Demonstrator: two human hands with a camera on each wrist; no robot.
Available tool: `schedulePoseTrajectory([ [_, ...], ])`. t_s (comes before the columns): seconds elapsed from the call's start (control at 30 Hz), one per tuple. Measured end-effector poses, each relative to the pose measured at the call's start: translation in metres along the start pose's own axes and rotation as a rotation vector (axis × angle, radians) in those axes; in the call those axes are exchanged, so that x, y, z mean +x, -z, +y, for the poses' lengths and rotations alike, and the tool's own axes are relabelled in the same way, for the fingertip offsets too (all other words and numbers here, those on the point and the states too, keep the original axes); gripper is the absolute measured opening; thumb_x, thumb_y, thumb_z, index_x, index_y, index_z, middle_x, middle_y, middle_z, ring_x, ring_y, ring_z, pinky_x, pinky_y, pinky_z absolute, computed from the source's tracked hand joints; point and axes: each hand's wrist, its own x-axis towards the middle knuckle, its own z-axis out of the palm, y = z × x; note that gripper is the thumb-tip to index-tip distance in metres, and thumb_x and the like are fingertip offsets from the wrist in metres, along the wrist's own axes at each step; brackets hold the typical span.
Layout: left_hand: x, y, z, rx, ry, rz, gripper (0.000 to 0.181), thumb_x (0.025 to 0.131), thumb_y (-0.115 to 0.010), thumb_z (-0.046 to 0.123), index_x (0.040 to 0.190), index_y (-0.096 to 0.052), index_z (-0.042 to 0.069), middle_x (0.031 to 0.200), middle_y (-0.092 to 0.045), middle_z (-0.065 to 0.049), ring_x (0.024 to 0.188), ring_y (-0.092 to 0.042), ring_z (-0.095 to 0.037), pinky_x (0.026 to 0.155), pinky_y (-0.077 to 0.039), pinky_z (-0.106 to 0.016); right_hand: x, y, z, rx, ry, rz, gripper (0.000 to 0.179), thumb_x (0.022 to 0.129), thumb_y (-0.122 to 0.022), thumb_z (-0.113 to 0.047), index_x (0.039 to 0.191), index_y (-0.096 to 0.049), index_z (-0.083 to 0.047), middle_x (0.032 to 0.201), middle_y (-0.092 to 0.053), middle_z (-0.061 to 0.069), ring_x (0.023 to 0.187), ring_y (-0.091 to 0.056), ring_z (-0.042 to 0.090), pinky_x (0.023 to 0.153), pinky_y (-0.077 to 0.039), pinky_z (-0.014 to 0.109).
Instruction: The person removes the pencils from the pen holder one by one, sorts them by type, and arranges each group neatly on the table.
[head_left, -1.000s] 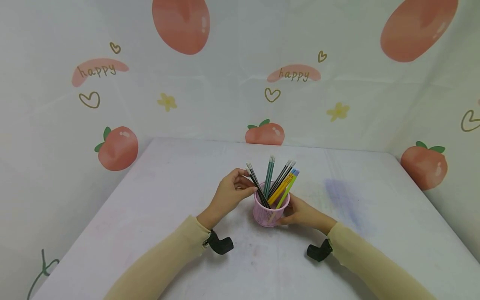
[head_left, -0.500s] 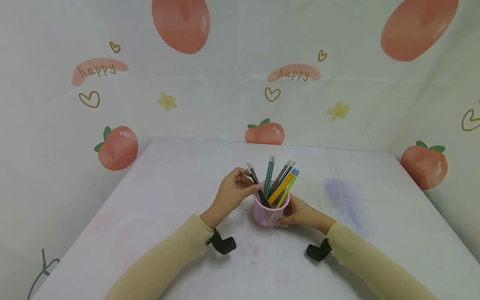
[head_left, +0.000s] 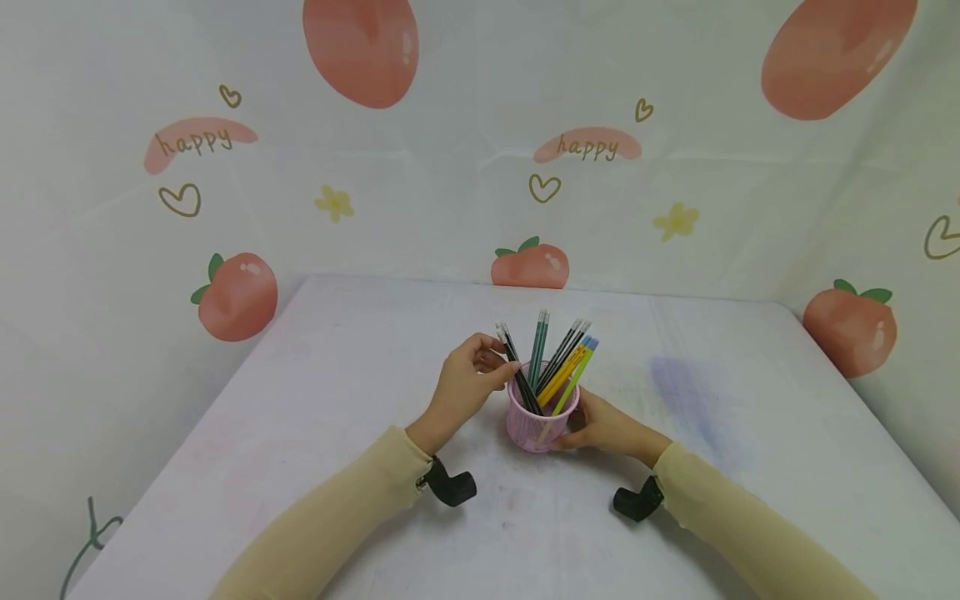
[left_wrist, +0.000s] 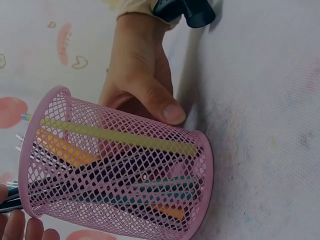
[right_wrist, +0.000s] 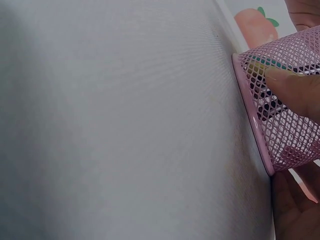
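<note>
A pink mesh pencil cup (head_left: 528,430) stands upright on the white table, filled with pencils. My right hand (head_left: 611,429) grips its right side low down; in the right wrist view the thumb (right_wrist: 296,94) presses against the mesh. At the left rim, my left hand (head_left: 465,385) pinches black pencils (head_left: 525,387) with white eraser ends, which lean leftward inside the cup. Teal pencils (head_left: 537,350), more black pencils (head_left: 560,357), yellow pencils (head_left: 562,377) and a lime green pencil (head_left: 573,382) lean in the same cup. Left fingertips (left_wrist: 16,224) show beside the rim in the left wrist view.
The white tabletop (head_left: 360,350) bears a faint purple stain (head_left: 686,396) to the right. Behind it hangs a white printed cloth (head_left: 450,192). A black wrist camera (head_left: 452,486) juts from the left sleeve, another camera (head_left: 637,500) from the right. A green cord (head_left: 92,533) hangs at the left edge.
My left hand has moved slightly to the right, and the black pencils it pinches have shifted a little with it. The right hand and the cup stay in place.
</note>
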Motion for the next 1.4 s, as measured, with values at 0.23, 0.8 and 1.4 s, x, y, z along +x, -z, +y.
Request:
schedulePoseTrajectory([
  [0.23, 0.001, -0.002, 0.001, 0.037, -0.005, -0.001, 0.026, 0.085, -0.075, 0.018, 0.103, -0.061, 0.005, 0.088, -0.066, -0.009, 0.077, -0.064, -0.016, 0.067, -0.058, -0.027, 0.000, 0.000, 0.000, -0.012, 0.005, 0.001, 0.099, 0.077, -0.081, -0.008, 0.152, -0.017, -0.004, 0.154, -0.031, 0.020, 0.142, -0.029, 0.040, 0.114, -0.021, 0.058],
  [0.8, 0.005, -0.005, -0.005, 0.091, -0.016, 0.003, 0.023, 0.084, -0.076, 0.019, 0.097, -0.061, 0.007, 0.090, -0.065, -0.007, 0.083, -0.061, -0.016, 0.074, -0.053, -0.025, -0.001, 0.001, 0.001, -0.028, 0.004, 0.007, 0.101, 0.076, -0.082, -0.010, 0.152, -0.016, -0.005, 0.153, -0.033, 0.019, 0.141, -0.030, 0.039, 0.115, -0.020, 0.059],
  [1.4, 0.016, 0.027, 0.025, -0.195, -0.104, 0.026, 0.021, 0.086, -0.070, 0.000, 0.102, -0.057, -0.005, 0.091, -0.062, -0.011, 0.075, -0.067, -0.010, 0.077, -0.059, -0.030, 0.000, 0.001, 0.000, -0.047, -0.019, 0.013, 0.096, 0.076, -0.083, -0.011, 0.151, -0.023, -0.005, 0.152, -0.036, 0.018, 0.141, -0.032, 0.038, 0.115, -0.020, 0.058],
])
